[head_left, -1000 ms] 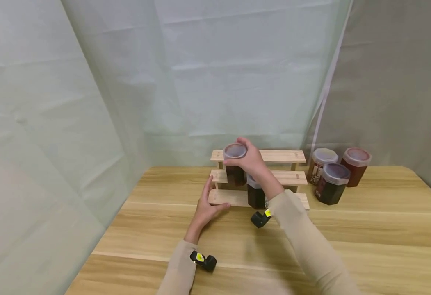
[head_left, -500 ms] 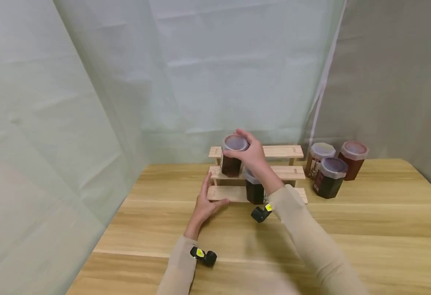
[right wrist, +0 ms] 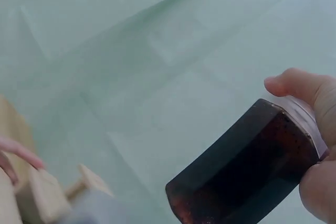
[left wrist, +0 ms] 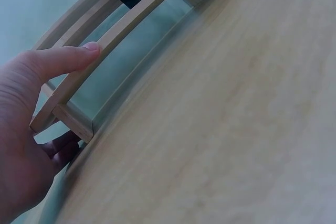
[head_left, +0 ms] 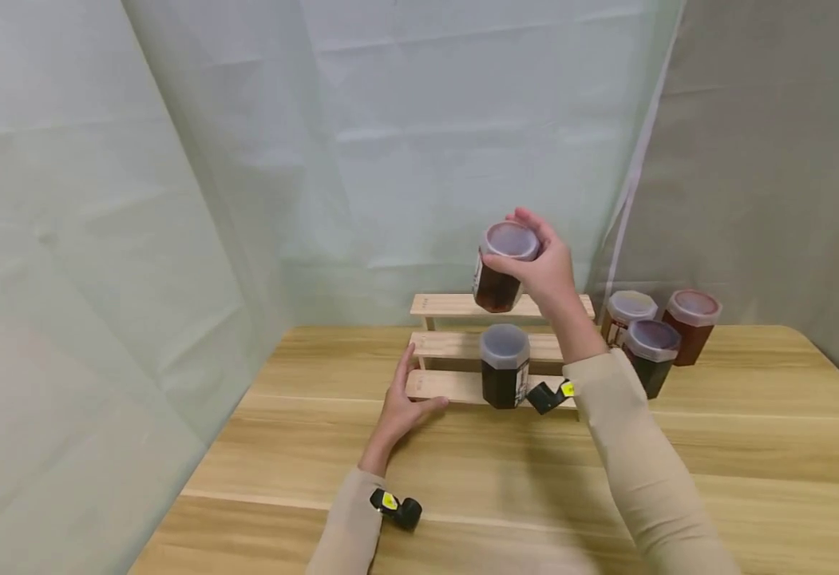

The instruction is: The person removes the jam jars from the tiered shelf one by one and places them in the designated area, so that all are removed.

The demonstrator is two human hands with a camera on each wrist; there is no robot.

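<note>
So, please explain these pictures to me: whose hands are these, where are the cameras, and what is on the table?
A person wears three cameras: one on the head and one on each wrist. The head view looks down at a wooden table with a small three-step wooden rack. The right hand grips a dark jar by its lid end, in the air above the rack. The left hand grips the rack's left end. A second jar stands on the lowest step, and three more jars stand on the table to the right.
</note>
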